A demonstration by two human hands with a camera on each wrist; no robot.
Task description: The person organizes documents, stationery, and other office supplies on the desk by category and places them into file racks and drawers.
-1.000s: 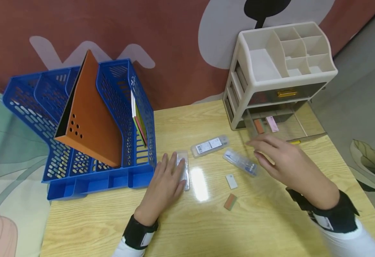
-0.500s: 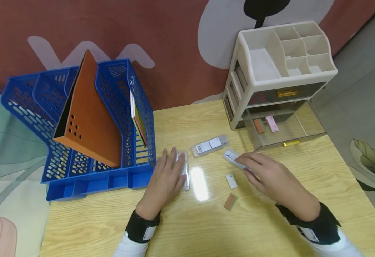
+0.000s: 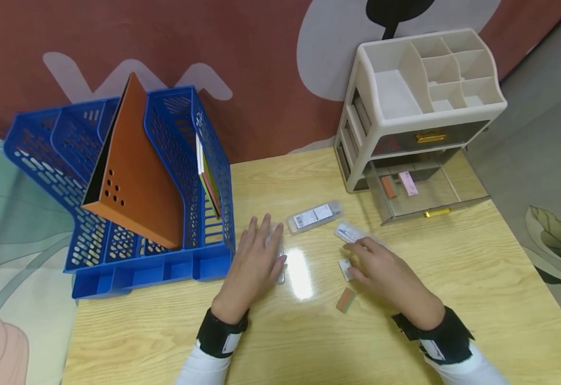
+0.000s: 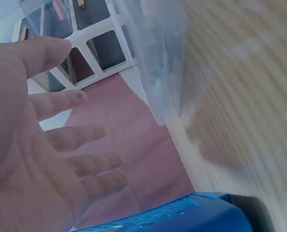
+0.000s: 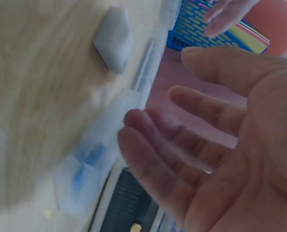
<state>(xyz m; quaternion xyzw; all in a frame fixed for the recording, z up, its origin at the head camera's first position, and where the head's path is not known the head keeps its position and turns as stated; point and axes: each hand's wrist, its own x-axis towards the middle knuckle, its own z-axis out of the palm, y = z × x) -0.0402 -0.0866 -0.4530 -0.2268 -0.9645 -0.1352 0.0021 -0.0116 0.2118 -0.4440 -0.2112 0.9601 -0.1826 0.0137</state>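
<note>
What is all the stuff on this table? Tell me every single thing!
Table: one, light wood, under everything.
File rack: one, blue, back left of the table.
Folder: one, orange, standing in the file rack.
Notebooks: a few, colourful edges, in the rack's right slot.
Drawer organiser: one, cream, back right, bottom drawer pulled open.
Erasers in the drawer: two, one orange and one pink.
Clear cases: three; one with a barcode label in the middle, one under the left hand, one with blue inside by the right hand.
White eraser: one, at the right fingertips.
Orange eraser: one, nearest the person.
Left hand: flat on a clear case.
Right hand: fingers relaxed over the white eraser.
</note>
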